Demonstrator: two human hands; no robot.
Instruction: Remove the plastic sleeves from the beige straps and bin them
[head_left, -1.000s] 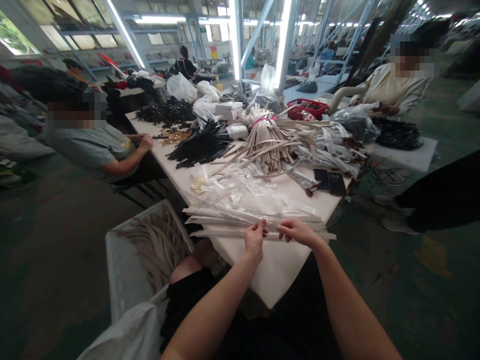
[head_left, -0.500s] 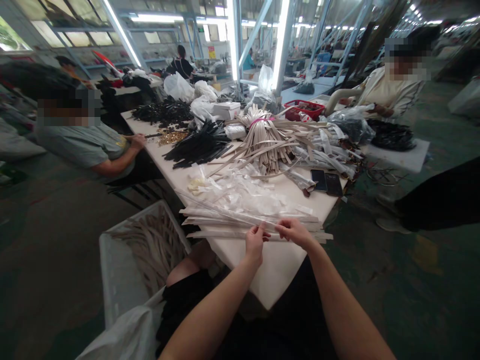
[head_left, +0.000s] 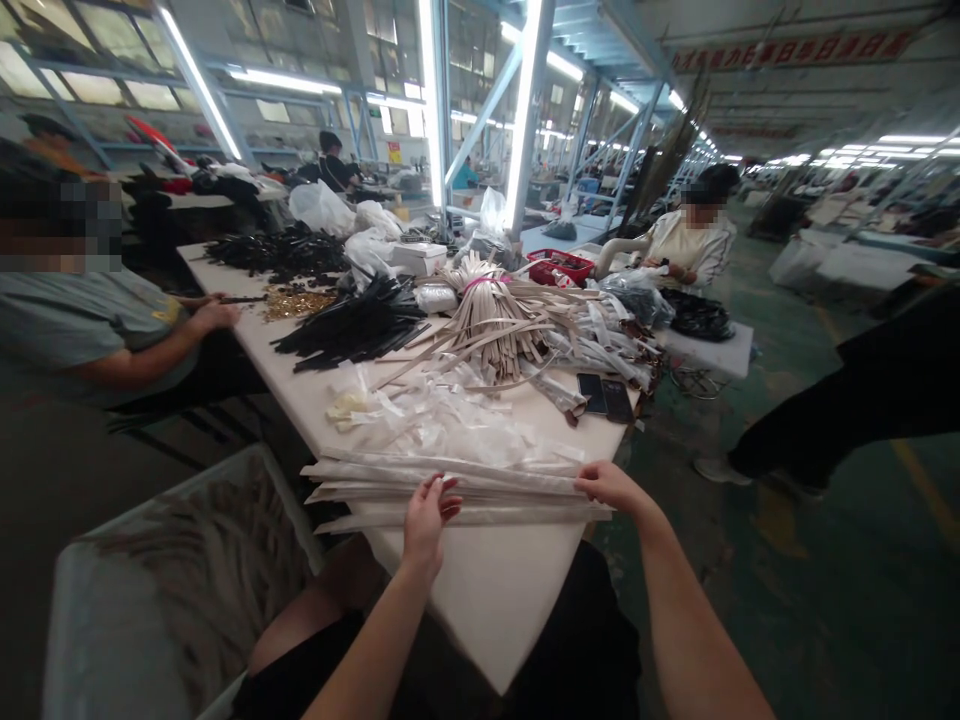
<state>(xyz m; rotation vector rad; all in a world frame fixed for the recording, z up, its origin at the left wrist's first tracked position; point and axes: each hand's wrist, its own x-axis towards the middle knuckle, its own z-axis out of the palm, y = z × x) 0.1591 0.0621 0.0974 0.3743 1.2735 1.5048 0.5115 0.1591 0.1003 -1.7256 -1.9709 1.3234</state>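
Long pale strips lie side by side across the near part of the table, with a wrapped strip along their far side. My right hand pinches this strip at its right end. Near the middle of the strips is my left hand, its thumb and forefinger closed on the same strip and its other fingers curled. Just beyond lies a heap of clear plastic wrapping.
Beyond are a tied bundle of beige strips, black strips, two phones and a red basket. A bin of strips stands at lower left. One person sits left, another right; dark-clad legs show at right.
My hands have moved apart along the strip, the right one to its right end. The strip now lies straighter over the others. The camera view has turned right and up.
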